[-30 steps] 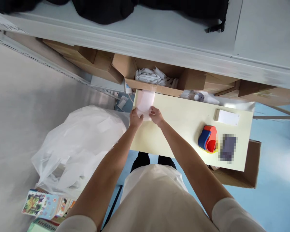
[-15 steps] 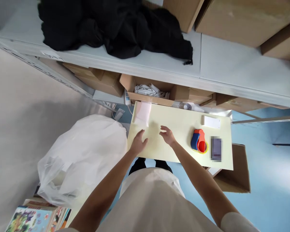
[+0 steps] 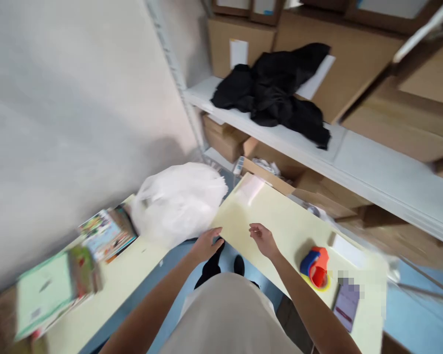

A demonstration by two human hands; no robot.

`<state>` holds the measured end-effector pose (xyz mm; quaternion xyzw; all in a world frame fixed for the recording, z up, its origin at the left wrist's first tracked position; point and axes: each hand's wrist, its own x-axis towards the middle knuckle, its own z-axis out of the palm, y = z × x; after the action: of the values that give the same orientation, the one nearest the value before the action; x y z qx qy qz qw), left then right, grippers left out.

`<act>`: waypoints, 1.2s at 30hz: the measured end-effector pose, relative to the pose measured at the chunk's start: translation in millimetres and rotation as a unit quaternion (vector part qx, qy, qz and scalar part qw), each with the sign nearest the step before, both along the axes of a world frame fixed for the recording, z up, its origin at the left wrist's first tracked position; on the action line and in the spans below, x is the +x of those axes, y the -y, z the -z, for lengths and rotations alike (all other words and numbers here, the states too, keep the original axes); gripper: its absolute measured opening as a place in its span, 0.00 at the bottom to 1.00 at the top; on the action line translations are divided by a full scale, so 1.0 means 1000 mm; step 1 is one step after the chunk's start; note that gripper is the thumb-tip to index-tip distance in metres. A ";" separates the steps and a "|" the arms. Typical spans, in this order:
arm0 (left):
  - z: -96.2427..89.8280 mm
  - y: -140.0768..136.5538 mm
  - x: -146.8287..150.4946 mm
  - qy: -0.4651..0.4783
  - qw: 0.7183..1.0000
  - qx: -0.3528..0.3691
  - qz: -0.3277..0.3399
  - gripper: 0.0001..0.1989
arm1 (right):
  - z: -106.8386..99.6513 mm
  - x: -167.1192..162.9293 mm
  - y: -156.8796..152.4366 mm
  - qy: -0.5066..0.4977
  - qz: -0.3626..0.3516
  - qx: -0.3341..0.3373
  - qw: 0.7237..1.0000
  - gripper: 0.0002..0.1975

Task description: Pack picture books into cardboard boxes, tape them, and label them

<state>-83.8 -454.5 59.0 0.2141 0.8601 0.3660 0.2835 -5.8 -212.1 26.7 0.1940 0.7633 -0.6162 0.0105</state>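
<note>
My left hand (image 3: 206, 244) hovers by the front left edge of a pale yellow table (image 3: 269, 211), its thumb and fingers apart and nothing in it. Over the tabletop is my right hand (image 3: 264, 240), fingers loosely bent, also holding nothing. Beyond both hands a pale pink sheet or packet (image 3: 250, 189) lies at the table's far left corner. To the right of my right hand stands a red and blue tape dispenser (image 3: 317, 265) with a yellow rim. A phone (image 3: 347, 305), partly blurred out, and a white flat stack (image 3: 347, 249) lie farther right.
A large white plastic bag (image 3: 180, 201) bulges left of the table. Stacks of books (image 3: 46, 290) rest on a second table (image 3: 133, 268) at the left. Behind, a shelf (image 3: 376, 172) bears black cloth (image 3: 276, 88) and cardboard boxes (image 3: 239, 44); an open carton (image 3: 269, 174) sits beneath it.
My view has swung left, bringing the books and second table into sight. Both hands stay raised and empty; the left now sits nearer the table's edge. The things on the table keep their places.
</note>
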 end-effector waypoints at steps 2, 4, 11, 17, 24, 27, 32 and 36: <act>-0.009 0.029 0.024 -0.011 0.998 0.006 -0.057 0.23 | -0.007 -0.007 0.012 -0.009 -0.058 -0.003 0.998 0.16; -0.017 0.064 0.050 -0.026 0.991 -0.001 -0.128 0.22 | -0.014 -0.015 0.031 -0.011 -0.120 -0.005 0.993 0.17; -0.035 0.172 0.140 -0.031 0.923 -0.021 -0.384 0.23 | -0.028 -0.039 0.129 -0.048 -0.322 0.006 0.945 0.17; -0.039 0.249 0.197 -0.076 0.862 -0.008 -0.501 0.22 | -0.038 -0.042 0.248 -0.082 -0.446 0.037 0.891 0.14; -0.036 0.382 0.263 -0.173 0.803 -0.123 -0.557 0.19 | -0.059 -0.002 0.438 -0.126 -0.608 0.108 0.777 0.13; -0.038 0.447 0.290 -0.217 0.743 -0.198 -0.601 0.20 | -0.066 0.021 0.528 -0.200 -0.643 0.147 0.725 0.14; -0.036 0.536 0.314 -0.209 0.687 -0.263 -0.644 0.28 | -0.073 0.058 0.670 -0.315 -0.711 0.196 0.597 0.25; -0.026 0.568 0.317 -0.168 0.690 -0.277 -0.647 0.28 | -0.070 0.077 0.744 -0.344 -0.731 0.257 0.531 0.32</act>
<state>233.6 -1022.6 85.0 -0.4262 0.8810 0.1619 -0.1261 71.2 -956.6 97.0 -0.6639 0.7089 -0.1899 0.1437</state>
